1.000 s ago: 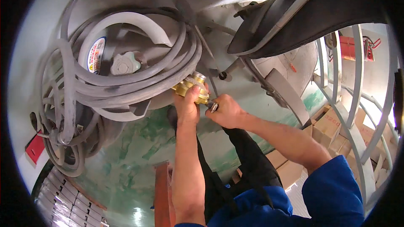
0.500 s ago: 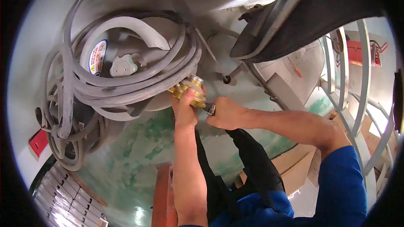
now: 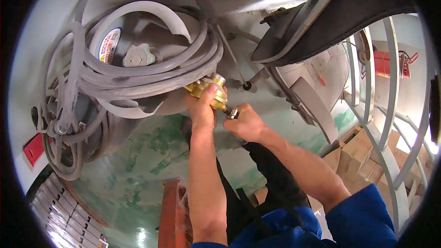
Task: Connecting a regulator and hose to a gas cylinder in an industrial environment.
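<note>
My left hand [image 3: 202,108] is closed round a brass gas regulator [image 3: 212,91] with a silvery round end. Close beside it, my right fist [image 3: 246,123] grips a shiny metal-ended piece [image 3: 232,113], which meets the lower end of the brass body. Most of that piece is hidden in the fingers, so I cannot tell whether it is a wrench or a fitting. To the left stands a grey gas cylinder [image 3: 172,104] with a pale valve knob [image 3: 139,55] and a curved collar [image 3: 151,7]. Thick grey hose [image 3: 151,82] is coiled over it.
White metal railings [image 3: 374,78] run along the right, with cardboard boxes [image 3: 356,151] beyond and a red object [image 3: 383,64] behind. A dark curved panel [image 3: 335,18] overhangs the upper right. A red-brown steel beam [image 3: 172,216] stands near my left forearm on the green-stained floor [image 3: 138,179].
My right elbow and forearm have dropped lower while the fist stays by the regulator. Cylinder and hose sit slightly higher in the picture. The left hand keeps its grip.
</note>
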The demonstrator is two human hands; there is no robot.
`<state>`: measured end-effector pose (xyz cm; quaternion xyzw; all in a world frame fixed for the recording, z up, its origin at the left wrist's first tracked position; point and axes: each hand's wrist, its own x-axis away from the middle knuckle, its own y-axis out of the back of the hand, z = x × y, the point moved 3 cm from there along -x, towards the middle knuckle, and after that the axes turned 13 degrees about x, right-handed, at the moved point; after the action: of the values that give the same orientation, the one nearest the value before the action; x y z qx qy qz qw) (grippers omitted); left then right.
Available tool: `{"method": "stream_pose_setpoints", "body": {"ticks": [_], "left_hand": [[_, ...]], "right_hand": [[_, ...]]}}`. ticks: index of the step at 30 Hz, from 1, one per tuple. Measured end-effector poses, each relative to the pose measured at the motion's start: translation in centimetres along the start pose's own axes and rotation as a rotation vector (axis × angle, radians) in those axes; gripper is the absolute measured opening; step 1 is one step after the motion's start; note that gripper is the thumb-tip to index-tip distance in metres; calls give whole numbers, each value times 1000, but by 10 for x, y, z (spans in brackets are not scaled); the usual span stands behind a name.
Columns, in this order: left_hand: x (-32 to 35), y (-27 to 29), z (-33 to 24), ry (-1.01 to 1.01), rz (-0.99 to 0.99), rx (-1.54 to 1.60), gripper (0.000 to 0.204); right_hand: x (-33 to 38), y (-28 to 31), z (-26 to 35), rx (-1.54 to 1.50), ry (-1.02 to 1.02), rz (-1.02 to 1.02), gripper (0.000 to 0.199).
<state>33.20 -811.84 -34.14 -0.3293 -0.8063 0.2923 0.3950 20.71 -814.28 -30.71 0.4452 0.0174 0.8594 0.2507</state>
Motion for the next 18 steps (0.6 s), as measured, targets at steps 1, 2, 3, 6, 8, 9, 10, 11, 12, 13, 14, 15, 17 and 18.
{"method": "stream_pose_setpoints", "body": {"ticks": [1,2,3,6,8,9,10,11,12,13,14,15,17,18], "left_hand": [[2,-1,-2,-24,-40,7,52],[2,4,-2,9,-22,-2,53],[3,9,-1,42,-5,-12,53],[5,9,-6,89,12,-38,57],[7,6,-9,54,-7,-43,58],[8,13,-10,77,23,-54,61],[8,23,-10,101,56,-66,64],[6,23,-10,115,93,-71,67],[10,24,-9,113,84,-71,70],[19,24,-9,112,77,-72,72],[31,23,-6,121,77,-73,75],[47,21,-1,211,119,-79,70],[71,31,17,357,177,-48,56],[75,28,18,371,203,19,54]], "right_hand": [[-1,-4,-4,-153,20,84,15],[-3,-8,-5,-304,46,167,14],[-4,-11,-6,-455,71,252,14],[-6,-21,-11,-718,33,461,26],[-5,-14,-9,-469,28,385,25],[-4,-10,-3,-332,16,333,26],[-1,-9,0,-197,4,278,27],[1,-5,3,-127,32,184,27],[7,-3,6,-59,60,87,28],[14,-3,6,7,87,-12,30],[26,-2,1,111,109,-118,29],[39,-3,-7,212,123,-227,29],[73,5,-8,269,209,-420,24],[96,18,7,232,294,-501,20]]}}
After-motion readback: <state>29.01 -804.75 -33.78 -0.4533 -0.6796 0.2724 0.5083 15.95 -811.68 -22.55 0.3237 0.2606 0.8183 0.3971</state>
